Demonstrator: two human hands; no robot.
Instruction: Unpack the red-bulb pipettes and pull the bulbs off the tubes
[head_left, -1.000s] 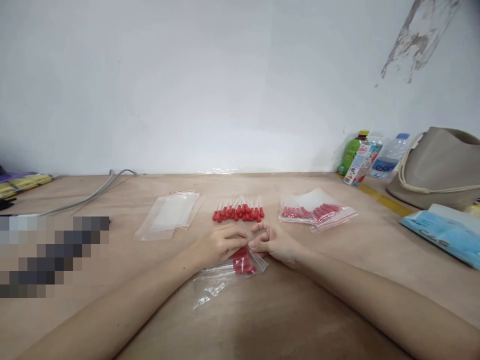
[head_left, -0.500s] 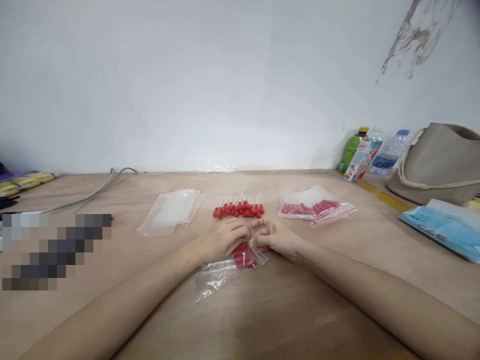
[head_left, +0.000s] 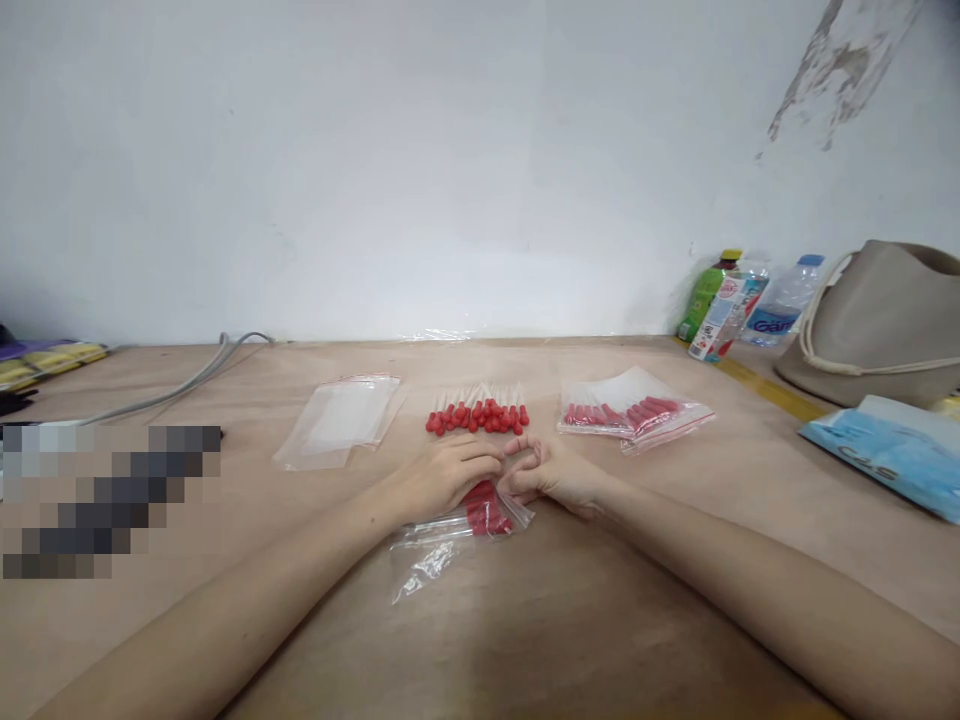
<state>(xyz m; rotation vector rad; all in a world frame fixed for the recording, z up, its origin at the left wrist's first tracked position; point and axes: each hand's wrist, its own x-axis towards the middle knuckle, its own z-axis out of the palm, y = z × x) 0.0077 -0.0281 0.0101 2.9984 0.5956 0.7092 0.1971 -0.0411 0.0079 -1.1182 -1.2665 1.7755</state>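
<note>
Grey-beige and tallest, a bucket-shaped bag (head_left: pixel 885 320) (contents hidden) stands right on the table (head_left: pixel 570 630). Flat clear pouches (head_left: pixel 334 420) lie left; overlapping filled packets (head_left: pixel 634 385), right of centre, contain red-ended sticks (head_left: pixel 652 407). Front and centre, left hand (head_left: pixel 454 470) and right hand (head_left: pixel 544 475) pinch a clear zip bag (head_left: pixel 431 565) with red-ended pieces (head_left: pixel 489 517) inside.

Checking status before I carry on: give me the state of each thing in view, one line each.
Left hand, bent over the near bag, grip unclear
Right hand, curled at its edge, grip unclear
Near bag, holding red-ended pieces, seal unclear
Loose red-ended pieces, bunched, red ends toward the hands
Left bags, flat, overlapping
Right bags, holding red-ended pieces
Yellow-capped bottle, closed
Blue-capped bottle, closed
Cable, bent
Blue packet, lying flat
</note>
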